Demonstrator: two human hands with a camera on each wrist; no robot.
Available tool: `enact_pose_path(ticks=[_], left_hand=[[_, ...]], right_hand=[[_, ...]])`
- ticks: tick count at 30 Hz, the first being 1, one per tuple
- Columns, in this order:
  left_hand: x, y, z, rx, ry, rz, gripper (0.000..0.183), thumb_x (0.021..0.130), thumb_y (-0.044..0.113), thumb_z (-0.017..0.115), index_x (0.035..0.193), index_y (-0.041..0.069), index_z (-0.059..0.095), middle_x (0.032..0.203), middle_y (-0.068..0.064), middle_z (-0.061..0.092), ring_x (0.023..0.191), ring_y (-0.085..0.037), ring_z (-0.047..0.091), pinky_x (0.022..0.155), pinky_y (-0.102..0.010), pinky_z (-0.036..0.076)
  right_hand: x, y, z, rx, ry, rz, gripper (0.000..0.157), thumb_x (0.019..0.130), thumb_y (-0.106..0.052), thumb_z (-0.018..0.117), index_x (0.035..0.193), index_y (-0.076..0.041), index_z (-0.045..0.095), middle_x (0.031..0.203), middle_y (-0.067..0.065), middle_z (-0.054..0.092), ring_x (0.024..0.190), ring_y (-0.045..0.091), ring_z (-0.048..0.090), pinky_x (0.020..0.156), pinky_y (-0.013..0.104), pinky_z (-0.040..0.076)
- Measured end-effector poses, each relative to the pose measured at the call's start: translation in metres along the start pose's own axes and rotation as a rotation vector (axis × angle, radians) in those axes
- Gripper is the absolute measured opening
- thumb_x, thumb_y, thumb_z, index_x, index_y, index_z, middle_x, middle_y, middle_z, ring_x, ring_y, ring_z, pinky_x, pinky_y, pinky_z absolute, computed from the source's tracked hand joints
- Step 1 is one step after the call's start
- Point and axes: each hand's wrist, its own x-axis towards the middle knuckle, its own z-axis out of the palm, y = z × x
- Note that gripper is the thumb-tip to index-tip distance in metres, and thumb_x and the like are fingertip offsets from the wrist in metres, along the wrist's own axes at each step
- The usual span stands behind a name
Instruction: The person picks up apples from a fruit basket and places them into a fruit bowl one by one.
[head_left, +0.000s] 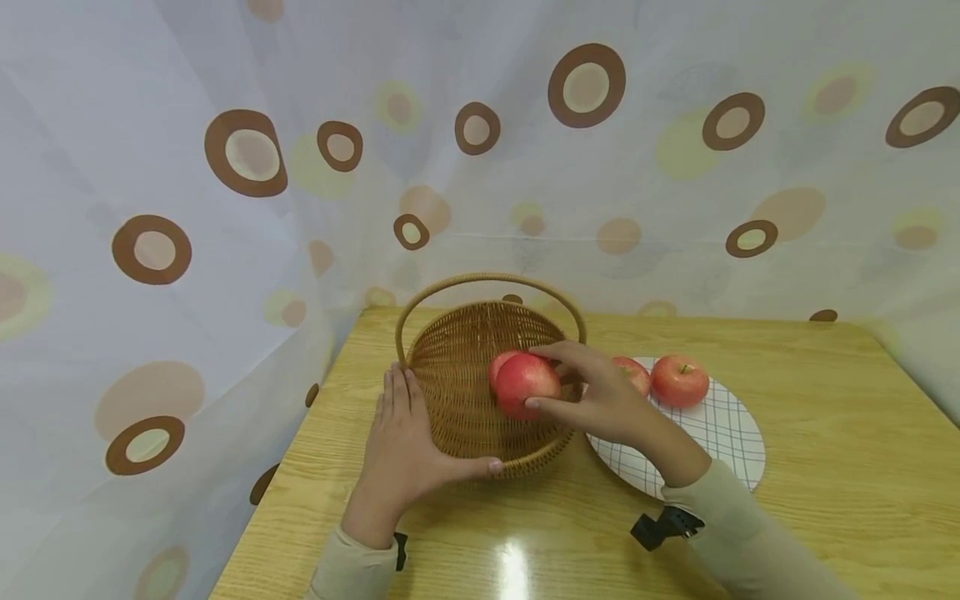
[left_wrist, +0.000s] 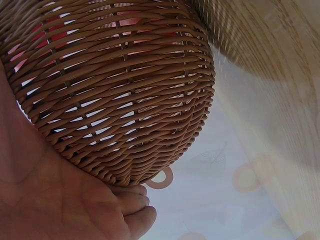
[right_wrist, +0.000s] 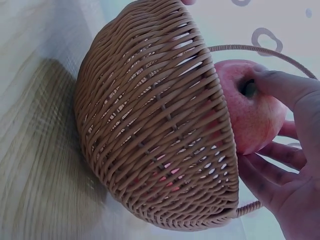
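A wicker basket [head_left: 453, 400] with a tall arched handle [head_left: 487, 277] stands on the table. Along its left rim lies my left hand [head_left: 405, 462], fingers straight and thumb stretched over the front rim; the left wrist view shows the palm against the weave [left_wrist: 125, 100]. My right hand [head_left: 607, 404] grips a red apple [head_left: 527, 387] between thumb and fingers over the basket's opening. In the right wrist view this apple [right_wrist: 250, 115] shows just above the rim, its stem hollow by the thumb. Behind it, partly hidden, another red apple [head_left: 499, 365] shows inside the basket.
Right of the basket is a round white plate [head_left: 731, 433] with blue lines, partly under my right forearm. On it sit a red apple [head_left: 679, 382] and another apple [head_left: 633, 373] half hidden by my hand. A patterned curtain [head_left: 525, 183] hangs behind the wooden table [head_left: 847, 467].
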Motion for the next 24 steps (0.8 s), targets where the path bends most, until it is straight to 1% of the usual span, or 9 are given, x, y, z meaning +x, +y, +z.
enact_pose_path(ticks=[4, 6, 9, 13, 14, 16, 18, 20, 24], left_hand=[[0.0, 0.0, -0.001, 0.002, 0.003, 0.005, 0.174, 0.052, 0.11, 0.058, 0.166, -0.009, 0.0, 0.173, -0.027, -0.016, 0.164, -0.038, -0.012, 0.133, -0.053, 0.011], [0.0, 0.0, -0.001, 0.003, 0.003, 0.007, 0.174, 0.052, 0.11, 0.058, 0.166, -0.009, 0.002, 0.173, -0.028, -0.015, 0.164, -0.039, -0.011, 0.133, -0.053, 0.011], [0.001, 0.0, 0.0, 0.0, 0.003, 0.006, 0.174, 0.052, 0.11, 0.058, 0.166, -0.01, 0.003, 0.173, -0.028, -0.014, 0.164, -0.04, -0.01, 0.133, -0.053, 0.011], [0.001, -0.001, 0.0, -0.009, 0.0, 0.0, 0.174, 0.052, 0.11, 0.059, 0.166, -0.009, 0.003, 0.174, -0.028, -0.014, 0.164, -0.039, -0.01, 0.134, -0.052, 0.011], [0.001, -0.001, 0.0, -0.011, 0.0, 0.0, 0.174, 0.052, 0.11, 0.059, 0.166, -0.009, 0.003, 0.174, -0.027, -0.014, 0.164, -0.038, -0.01, 0.134, -0.052, 0.011], [0.001, -0.001, 0.0, -0.014, -0.002, -0.001, 0.174, 0.052, 0.109, 0.059, 0.166, -0.009, 0.002, 0.174, -0.027, -0.014, 0.164, -0.038, -0.011, 0.134, -0.051, 0.01], [0.001, -0.002, 0.0, -0.013, -0.004, -0.002, 0.174, 0.052, 0.109, 0.059, 0.166, -0.008, 0.001, 0.174, -0.027, -0.015, 0.164, -0.038, -0.011, 0.134, -0.051, 0.01], [0.001, -0.002, -0.001, -0.011, -0.004, 0.001, 0.174, 0.052, 0.109, 0.06, 0.166, -0.009, 0.002, 0.174, -0.028, -0.014, 0.164, -0.039, -0.01, 0.134, -0.051, 0.01], [0.001, -0.001, -0.002, -0.003, 0.001, 0.008, 0.174, 0.052, 0.109, 0.06, 0.166, -0.009, 0.002, 0.173, -0.029, -0.013, 0.164, -0.04, -0.009, 0.134, -0.052, 0.011]], right_hand=[[-0.005, -0.001, -0.004, -0.005, 0.03, -0.003, 0.058, 0.088, -0.02, 0.09, 0.141, -0.013, 0.067, 0.129, 0.003, 0.071, 0.101, 0.017, 0.073, 0.087, 0.036, 0.065], [-0.008, -0.001, -0.006, 0.0, 0.041, 0.0, 0.058, 0.089, -0.018, 0.089, 0.141, -0.013, 0.067, 0.131, 0.004, 0.071, 0.105, 0.019, 0.072, 0.088, 0.034, 0.065], [-0.013, -0.001, -0.009, -0.013, 0.054, 0.032, 0.058, 0.089, -0.021, 0.089, 0.142, -0.017, 0.067, 0.134, 0.003, 0.07, 0.11, 0.02, 0.07, 0.086, 0.03, 0.064], [-0.018, 0.0, -0.014, -0.012, 0.067, 0.052, 0.057, 0.089, -0.021, 0.09, 0.141, -0.019, 0.068, 0.135, 0.001, 0.069, 0.096, 0.017, 0.068, 0.074, 0.024, 0.059], [-0.02, 0.001, -0.015, -0.008, 0.071, 0.052, 0.057, 0.089, -0.02, 0.09, 0.141, -0.018, 0.068, 0.134, 0.002, 0.07, 0.092, 0.016, 0.067, 0.073, 0.023, 0.059], [-0.022, 0.002, -0.018, -0.009, 0.082, 0.038, 0.056, 0.088, -0.015, 0.09, 0.14, -0.015, 0.068, 0.132, 0.004, 0.071, 0.092, 0.015, 0.067, 0.074, 0.023, 0.06], [-0.025, 0.003, -0.021, -0.027, 0.092, 0.037, 0.057, 0.088, -0.013, 0.089, 0.14, -0.014, 0.068, 0.132, 0.004, 0.071, 0.102, 0.01, 0.068, 0.084, 0.024, 0.061], [-0.029, 0.004, -0.025, -0.041, 0.095, 0.054, 0.057, 0.088, -0.012, 0.089, 0.141, -0.014, 0.067, 0.134, 0.003, 0.071, 0.112, 0.007, 0.067, 0.09, 0.025, 0.062], [-0.035, 0.005, -0.033, -0.026, 0.091, 0.088, 0.058, 0.089, -0.012, 0.088, 0.143, -0.015, 0.066, 0.136, 0.003, 0.069, 0.12, 0.002, 0.065, 0.093, 0.027, 0.062]])
